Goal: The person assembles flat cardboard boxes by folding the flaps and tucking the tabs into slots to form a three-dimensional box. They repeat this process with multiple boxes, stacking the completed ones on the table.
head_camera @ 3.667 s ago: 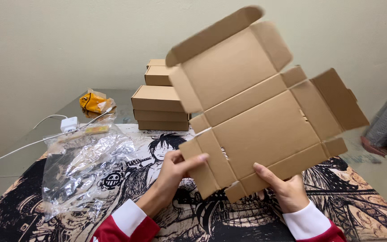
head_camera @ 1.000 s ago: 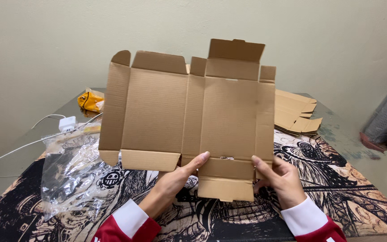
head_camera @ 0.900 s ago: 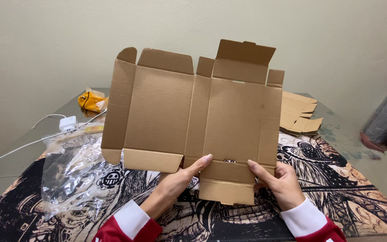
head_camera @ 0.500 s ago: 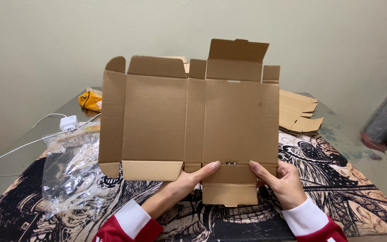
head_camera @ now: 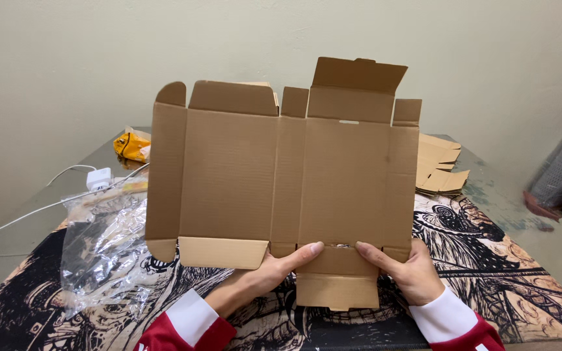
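Above the surface (head_camera: 508, 195), in the middle of the view, a flat, unfolded cardboard box blank (head_camera: 281, 182) is held upright with its plain brown inner face turned toward the camera. Both hands have it by the lower edge. The left hand (head_camera: 274, 270) closes its grip on the blank from below, the thumb lying across the front near the bottom fold and the fingers hidden behind. The right hand (head_camera: 411, 270) does the same just beside it, thumb pressed on the front, fingers behind the board. Between the two hands a short bottom flap hangs down. Both wrists wear red sleeves with white cuffs.

Under the blank lies a cloth (head_camera: 508, 286) with black and tan comic-style drawings. On its left side a crumpled clear plastic bag (head_camera: 102, 253) rests. Farther back on the left sit a white charger (head_camera: 99, 177) with its cable and a small yellow packet (head_camera: 131, 146). To the right, behind the blank, a stack of flat cardboard pieces (head_camera: 438, 166) lies near the wall.
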